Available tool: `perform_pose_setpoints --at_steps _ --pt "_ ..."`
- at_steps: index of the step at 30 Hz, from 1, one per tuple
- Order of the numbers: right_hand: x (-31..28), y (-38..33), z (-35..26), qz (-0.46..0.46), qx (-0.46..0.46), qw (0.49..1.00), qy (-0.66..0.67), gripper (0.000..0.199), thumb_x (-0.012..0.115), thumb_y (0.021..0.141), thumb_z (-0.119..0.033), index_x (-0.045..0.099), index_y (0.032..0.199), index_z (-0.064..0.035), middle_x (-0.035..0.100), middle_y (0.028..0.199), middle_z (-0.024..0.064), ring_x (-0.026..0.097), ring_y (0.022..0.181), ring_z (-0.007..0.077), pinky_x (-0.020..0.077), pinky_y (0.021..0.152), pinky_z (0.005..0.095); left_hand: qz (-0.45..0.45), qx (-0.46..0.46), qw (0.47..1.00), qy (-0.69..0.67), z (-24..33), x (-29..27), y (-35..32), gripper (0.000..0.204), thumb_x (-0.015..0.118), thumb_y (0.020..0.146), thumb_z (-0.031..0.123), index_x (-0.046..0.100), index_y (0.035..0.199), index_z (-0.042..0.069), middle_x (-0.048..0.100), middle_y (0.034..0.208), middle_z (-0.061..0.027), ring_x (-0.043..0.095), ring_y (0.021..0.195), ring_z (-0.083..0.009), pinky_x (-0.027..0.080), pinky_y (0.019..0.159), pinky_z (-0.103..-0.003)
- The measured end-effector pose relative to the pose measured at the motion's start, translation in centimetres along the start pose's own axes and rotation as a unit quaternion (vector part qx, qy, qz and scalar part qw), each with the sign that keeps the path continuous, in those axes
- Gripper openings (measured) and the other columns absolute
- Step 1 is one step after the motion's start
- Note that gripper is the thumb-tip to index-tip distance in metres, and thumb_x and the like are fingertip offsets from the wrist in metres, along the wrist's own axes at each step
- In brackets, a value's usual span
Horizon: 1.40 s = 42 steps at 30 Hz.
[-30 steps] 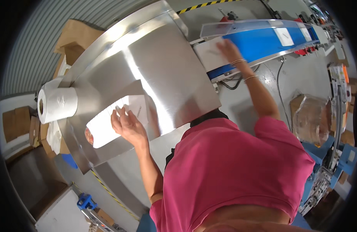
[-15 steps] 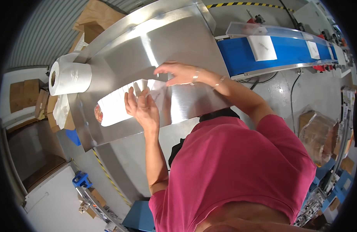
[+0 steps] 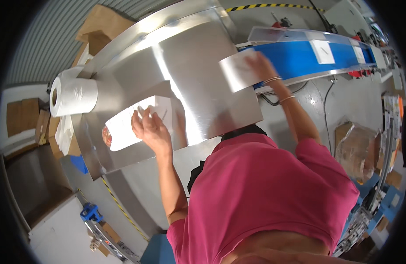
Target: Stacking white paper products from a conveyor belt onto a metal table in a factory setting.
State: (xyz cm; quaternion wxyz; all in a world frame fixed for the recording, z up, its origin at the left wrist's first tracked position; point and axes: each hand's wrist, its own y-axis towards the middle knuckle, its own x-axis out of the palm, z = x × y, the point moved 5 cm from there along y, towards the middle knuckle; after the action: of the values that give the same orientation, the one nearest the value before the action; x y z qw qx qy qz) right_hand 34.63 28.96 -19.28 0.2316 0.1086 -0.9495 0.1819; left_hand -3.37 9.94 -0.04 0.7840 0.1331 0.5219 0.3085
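Note:
My left hand [image 3: 151, 132] rests on the near side of a row of white flat packets [image 3: 123, 132] leaning together on the steel table [image 3: 198, 57]. Its fingers are bent and apart, touching the packets without closing round one. A red patterned object [image 3: 106, 136] shows at the row's left end. At the table's right edge, my right hand [image 3: 262, 68], smeared by motion, grips one white packet [image 3: 236, 71] by its right side. That packet hangs over the table corner beside the near end of the blue conveyor belt [image 3: 288, 59].
Two white packets, a nearer one [image 3: 321, 51] and a farther one [image 3: 359, 53], lie on the belt. A clear guard [image 3: 282, 35] runs along its far side. A white paper roll [image 3: 77, 96] stands at the table's left, near cardboard boxes [image 3: 24, 116].
My right hand has swung right from the row to the belt's end, carrying a packet. My left hand has stayed at the row. The packets on the belt have moved away to the right.

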Motion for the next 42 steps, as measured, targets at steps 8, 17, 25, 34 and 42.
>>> perform_pose_setpoints --at_steps 8,17,25,34,42 --pt "7.4 -2.8 -9.6 0.158 -0.368 0.632 -0.664 0.045 0.072 0.077 -0.022 0.056 0.116 -0.0077 0.055 0.119 0.0150 0.055 0.105 0.0333 0.0443 0.089 0.0399 -0.005 0.000 1.000 0.016 0.2 -0.4 0.1 0.034 0.066 0.074 -0.001 0.063 0.106 0.011 0.048 0.127 -0.0157 0.038 0.124 -0.0389 0.028 0.099 -0.051" --pt "31.6 -1.6 2.3 -0.374 -0.235 0.776 -0.450 0.042 0.070 0.076 -0.019 0.058 0.115 -0.0078 0.053 0.123 0.0087 0.053 0.109 0.0257 0.0465 0.088 0.0356 -0.055 0.042 0.997 0.027 1.3 -0.2 0.2 0.029 0.067 0.076 0.006 0.064 0.105 0.011 0.044 0.134 -0.0163 0.035 0.126 -0.0399 0.026 0.102 -0.051" --pt "21.4 -3.3 0.5 -0.179 -0.109 0.919 -0.334 0.057 0.061 0.087 -0.047 0.051 0.120 -0.0012 0.062 0.107 0.0139 0.058 0.099 0.0221 0.0452 0.087 0.0334 -0.011 -0.001 0.998 0.062 -0.7 -1.2 0.5 0.032 0.063 0.082 0.006 0.058 0.114 0.004 0.053 0.117 -0.0239 0.050 0.109 -0.0398 0.043 0.088 -0.049" --pt "1.7 -4.4 -10.5 0.295 -0.155 0.630 -0.701 0.051 0.066 0.082 -0.036 0.055 0.118 -0.0026 0.055 0.122 0.0201 0.052 0.112 0.0336 0.0418 0.092 0.0404 0.012 -0.006 0.999 0.035 -1.8 -0.9 0.2 0.033 0.063 0.078 0.000 0.061 0.110 0.010 0.050 0.122 -0.0199 0.046 0.116 -0.0379 0.038 0.092 -0.049" --pt "22.9 -2.4 -2.4 -0.236 -0.295 0.768 -0.517 0.055 0.074 0.075 -0.015 0.051 0.125 -0.0102 0.055 0.119 0.0089 0.057 0.104 0.0245 0.0493 0.087 0.0357 -0.005 0.003 1.000 0.024 -1.6 -1.4 0.3 0.034 0.063 0.075 -0.001 0.062 0.107 0.013 0.049 0.126 -0.0175 0.038 0.124 -0.0396 0.027 0.101 -0.052"
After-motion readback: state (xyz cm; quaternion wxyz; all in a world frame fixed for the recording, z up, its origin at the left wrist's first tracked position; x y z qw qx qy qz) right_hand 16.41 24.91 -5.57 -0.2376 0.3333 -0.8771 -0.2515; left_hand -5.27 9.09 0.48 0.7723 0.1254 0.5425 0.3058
